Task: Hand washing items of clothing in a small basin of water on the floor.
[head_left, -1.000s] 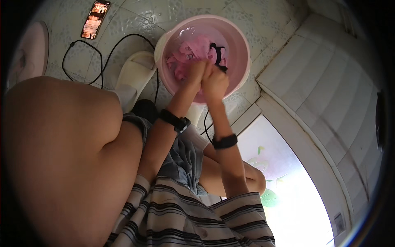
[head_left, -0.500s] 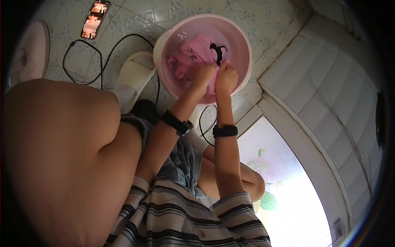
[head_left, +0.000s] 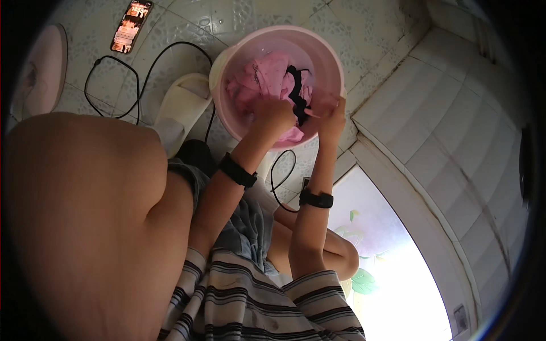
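Observation:
A pink garment [head_left: 267, 71] with small dark prints and a black trim [head_left: 297, 91] lies bunched and wet in a round pink basin [head_left: 335, 62]. My left hand [head_left: 274, 116] is closed on the garment near the basin's front side, knuckles up. At the right rim my right hand [head_left: 332, 120] has its fingers curled, with a blurred bit of pink cloth at the fingertips. The black trim runs between my two hands. Part of the cloth is hidden under my left hand.
On the tiled floor lie a lit phone [head_left: 131, 25] and a looped black cable [head_left: 139, 94]. A pale slipper [head_left: 183, 105] is left of the basin. A round pink object [head_left: 48, 68] stands at far left. White tiled walling [head_left: 432, 125] and a bright flower-patterned panel [head_left: 387, 273] are on the right.
My hands were close together on the cloth and are now apart. The right one moved right to the rim, the left slightly down and left. More of the black trim shows.

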